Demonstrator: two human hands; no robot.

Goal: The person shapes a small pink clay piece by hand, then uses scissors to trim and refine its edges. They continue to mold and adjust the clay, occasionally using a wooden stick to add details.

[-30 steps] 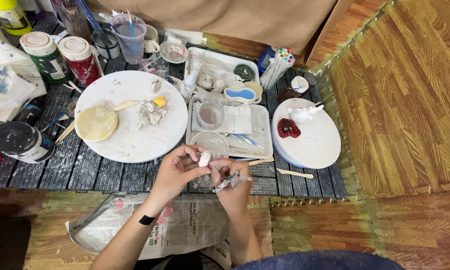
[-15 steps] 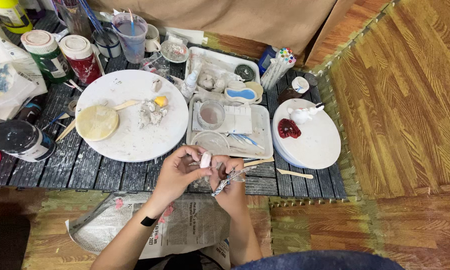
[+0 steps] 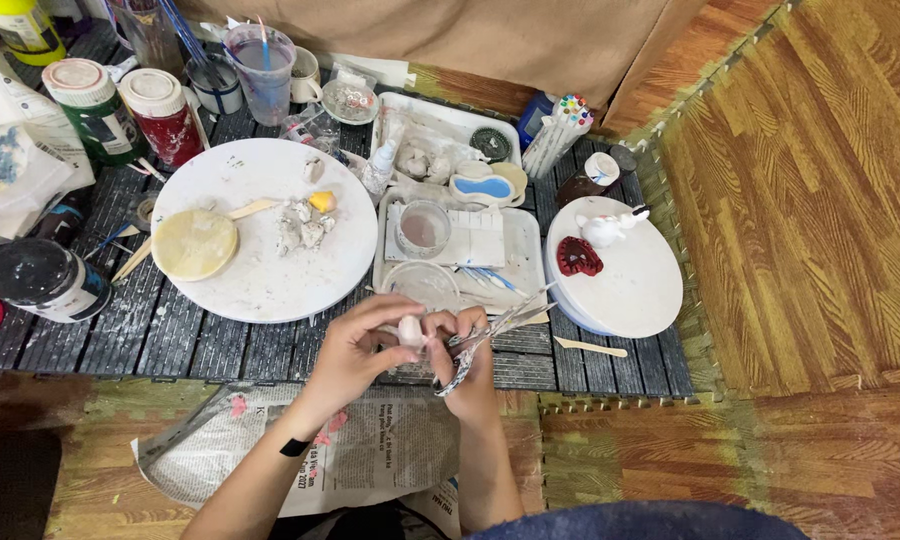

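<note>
My left hand pinches a small whitish-pink lump of clay between thumb and fingers, just above the near edge of the low dark slatted table. My right hand touches the same lump with its fingertips and grips a thin metal sculpting tool whose tip points up to the right. Both hands hover in front of the white rectangular tray.
A large white round board carries a yellow disc and clay scraps. A smaller white round board holds a red piece and a white figurine. Paint jars, a water cup, markers, and newspaper surround.
The hands stay at the table's near edge. The fingers have shifted slightly around the clay lump, and the metal tool has tilted a little.
</note>
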